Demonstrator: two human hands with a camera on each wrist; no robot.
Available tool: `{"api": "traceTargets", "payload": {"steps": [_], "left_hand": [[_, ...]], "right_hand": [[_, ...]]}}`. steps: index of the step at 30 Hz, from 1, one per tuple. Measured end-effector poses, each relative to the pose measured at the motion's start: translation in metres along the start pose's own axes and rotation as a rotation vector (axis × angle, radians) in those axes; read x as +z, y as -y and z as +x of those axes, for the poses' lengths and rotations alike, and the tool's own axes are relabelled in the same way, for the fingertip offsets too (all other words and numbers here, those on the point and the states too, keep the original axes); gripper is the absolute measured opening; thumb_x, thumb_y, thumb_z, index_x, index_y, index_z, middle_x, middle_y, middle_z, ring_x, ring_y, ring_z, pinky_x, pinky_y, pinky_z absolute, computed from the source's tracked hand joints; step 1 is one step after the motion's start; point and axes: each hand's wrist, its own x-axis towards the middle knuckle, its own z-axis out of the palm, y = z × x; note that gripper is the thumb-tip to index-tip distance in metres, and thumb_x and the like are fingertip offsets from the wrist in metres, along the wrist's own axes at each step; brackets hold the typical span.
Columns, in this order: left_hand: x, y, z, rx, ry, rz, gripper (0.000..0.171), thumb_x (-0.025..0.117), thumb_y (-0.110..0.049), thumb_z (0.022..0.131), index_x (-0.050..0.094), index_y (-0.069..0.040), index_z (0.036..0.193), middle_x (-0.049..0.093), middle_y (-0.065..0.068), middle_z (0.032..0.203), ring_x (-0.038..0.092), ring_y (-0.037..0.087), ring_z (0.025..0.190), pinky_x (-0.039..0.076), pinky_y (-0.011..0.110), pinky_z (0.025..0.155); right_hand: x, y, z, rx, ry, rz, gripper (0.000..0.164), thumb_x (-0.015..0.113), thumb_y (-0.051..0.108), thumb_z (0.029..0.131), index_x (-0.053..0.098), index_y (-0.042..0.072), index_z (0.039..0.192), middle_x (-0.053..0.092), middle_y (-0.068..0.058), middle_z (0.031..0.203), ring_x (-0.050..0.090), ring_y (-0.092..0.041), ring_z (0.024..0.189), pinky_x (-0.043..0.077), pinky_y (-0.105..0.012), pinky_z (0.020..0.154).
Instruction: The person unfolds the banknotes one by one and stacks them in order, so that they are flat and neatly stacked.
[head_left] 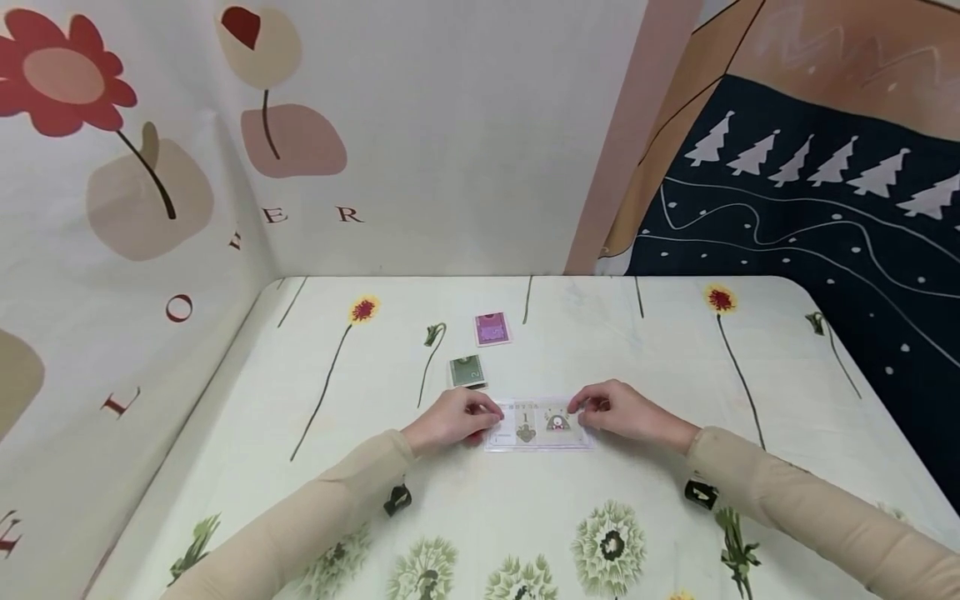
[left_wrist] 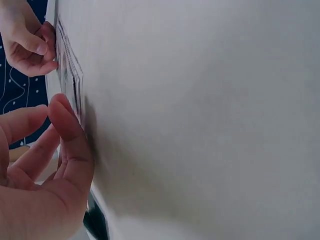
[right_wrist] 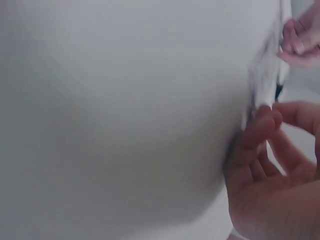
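Note:
A pale play-money note (head_left: 546,432) with a purplish border, a "1" and a small cartoon figure lies low over the tabletop in the head view. Its edge (left_wrist: 75,82) looks layered in the left wrist view. My left hand (head_left: 455,417) pinches its left end between thumb and fingertips. At the opposite end, my right hand (head_left: 617,410) pinches the upper right corner, fingers bent. In the right wrist view the right thumb and finger meet right at the note's edge, and part of the note is hidden behind them.
Just beyond the left hand sits a green folded note (head_left: 467,371) with a "2". Farther back lies a purple note (head_left: 492,328). A flower-printed cloth (head_left: 645,350) covers the table, with a white printed curtain (head_left: 450,142) behind and a dark tree-patterned cloth (head_left: 825,225) at right.

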Motion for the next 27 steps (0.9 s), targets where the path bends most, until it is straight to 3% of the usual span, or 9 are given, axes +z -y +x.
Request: {"api": "traceTargets", "payload": {"steps": [8,16,23,27], "left_hand": [[-0.010,-0.009,0.003,0.012,-0.014,0.023,0.014,0.062,-0.007,0.093,0.072,-0.001,0.100,0.063,0.005,0.069,0.058,0.013,0.056,0.051,0.028,0.052],[-0.026,-0.012,0.012,-0.034,-0.099,-0.092,0.014,0.060,-0.003,0.093,0.069,0.003,0.102,0.066,0.011,0.085,0.062,0.015,0.067,0.056,0.033,0.066],[-0.041,-0.007,0.020,-0.077,-0.230,-0.172,0.015,0.058,-0.004,0.095,0.068,0.003,0.103,0.065,0.011,0.091,0.062,0.016,0.075,0.055,0.030,0.071],[-0.046,-0.003,0.025,-0.105,-0.260,-0.222,0.016,0.058,-0.004,0.095,0.066,0.004,0.106,0.064,0.012,0.098,0.062,0.017,0.080,0.054,0.027,0.074]], "right_hand": [[-0.015,0.012,0.014,0.017,0.080,-0.005,0.017,0.056,0.003,0.092,0.071,0.003,0.100,0.065,-0.003,0.083,0.049,-0.015,0.064,0.043,-0.024,0.053],[-0.019,0.017,0.039,0.034,0.051,-0.024,0.017,0.055,0.002,0.092,0.071,0.001,0.100,0.064,-0.005,0.081,0.052,-0.016,0.067,0.044,-0.024,0.054],[-0.015,0.021,0.060,0.037,0.016,-0.045,0.016,0.056,0.002,0.092,0.070,0.000,0.099,0.063,-0.007,0.081,0.054,-0.017,0.067,0.045,-0.026,0.058],[-0.014,0.022,0.073,0.020,-0.021,-0.058,0.016,0.056,0.002,0.092,0.070,0.000,0.100,0.064,-0.007,0.086,0.052,-0.016,0.069,0.045,-0.027,0.061]]}}
